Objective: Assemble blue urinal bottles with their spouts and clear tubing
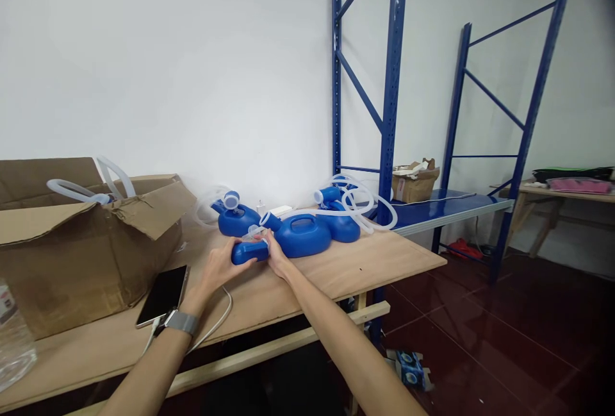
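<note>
My left hand (221, 266) is closed around a small blue plastic piece (248, 252) with a rounded end, held just over the wooden table. At its other end, the fingers of my right hand (275, 257) grip it too, partly hiding that end. A clear, translucent part (253, 234) shows just behind the piece; whether the two are joined I cannot tell. Right beside my right hand lies a blue bottle (303, 240) with a moulded handle and an open neck. Another blue bottle (239, 220) with a white-rimmed mouth lies behind my left hand.
A third blue bottle (346, 229) lies at right under coiled white tubing (366, 208). At left, an open cardboard box (77, 268) holds more tubing. A phone (163, 294) with a cable and a clear plastic bottle (14, 339) are nearby. Blue rack uprights (391, 83) stand beyond the table.
</note>
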Demonstrator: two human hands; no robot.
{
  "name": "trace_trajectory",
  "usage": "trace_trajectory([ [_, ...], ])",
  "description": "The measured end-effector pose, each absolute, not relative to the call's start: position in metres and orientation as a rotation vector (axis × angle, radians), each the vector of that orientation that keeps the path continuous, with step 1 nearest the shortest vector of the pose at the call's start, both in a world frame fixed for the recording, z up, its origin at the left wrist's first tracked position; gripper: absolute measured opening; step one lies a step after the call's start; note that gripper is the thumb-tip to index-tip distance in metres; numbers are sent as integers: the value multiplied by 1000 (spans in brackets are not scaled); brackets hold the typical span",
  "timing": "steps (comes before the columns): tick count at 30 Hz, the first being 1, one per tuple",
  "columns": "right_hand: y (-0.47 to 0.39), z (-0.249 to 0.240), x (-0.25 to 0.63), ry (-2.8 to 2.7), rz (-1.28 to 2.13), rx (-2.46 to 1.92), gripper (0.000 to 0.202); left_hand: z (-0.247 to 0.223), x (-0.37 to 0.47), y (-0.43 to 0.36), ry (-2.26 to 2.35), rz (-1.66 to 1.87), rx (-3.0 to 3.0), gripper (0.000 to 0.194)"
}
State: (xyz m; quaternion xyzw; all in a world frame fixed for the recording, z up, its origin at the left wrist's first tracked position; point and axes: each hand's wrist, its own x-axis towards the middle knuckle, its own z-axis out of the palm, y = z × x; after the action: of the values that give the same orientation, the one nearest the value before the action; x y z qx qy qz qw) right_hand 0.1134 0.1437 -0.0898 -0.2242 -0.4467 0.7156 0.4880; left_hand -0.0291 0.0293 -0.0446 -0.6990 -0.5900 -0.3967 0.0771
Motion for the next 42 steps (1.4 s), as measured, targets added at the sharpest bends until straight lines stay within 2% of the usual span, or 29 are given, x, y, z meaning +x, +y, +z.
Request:
trace_trajectory([
  [7,144,-91,118,-1056,1803,-566,40,-46,-28,32,-1760,-1191,-2048,55],
  [13,143,-90,119,-1064,1837,-516,46,-50,-30,30,-1811,-932,-2132,82],
  [18,140,-89,119,-1049,1843,-489,43,-54,-26,31,-1748,-1048,-2201,64],
  [24,131,-86,120,-1053,1788,-466,35,-52,-25,30,-1596,-1086,-2249,54],
  [28,133,-84,124,-1098,1740,-485,31,-53,-25,32,-1541,-969,-2215,55],
  [33,141,-86,129,-1165,1793,-584,35,-57,-23,34,-1588,-796,-2163,59],
  [37,145,-83,130,-1125,1834,-598,39,-54,-25,34,-1740,-884,-2008,64],
  [42,145,-77,135,-1101,1871,-600,39,-54,-33,40,-1924,-1151,-1699,59],
])
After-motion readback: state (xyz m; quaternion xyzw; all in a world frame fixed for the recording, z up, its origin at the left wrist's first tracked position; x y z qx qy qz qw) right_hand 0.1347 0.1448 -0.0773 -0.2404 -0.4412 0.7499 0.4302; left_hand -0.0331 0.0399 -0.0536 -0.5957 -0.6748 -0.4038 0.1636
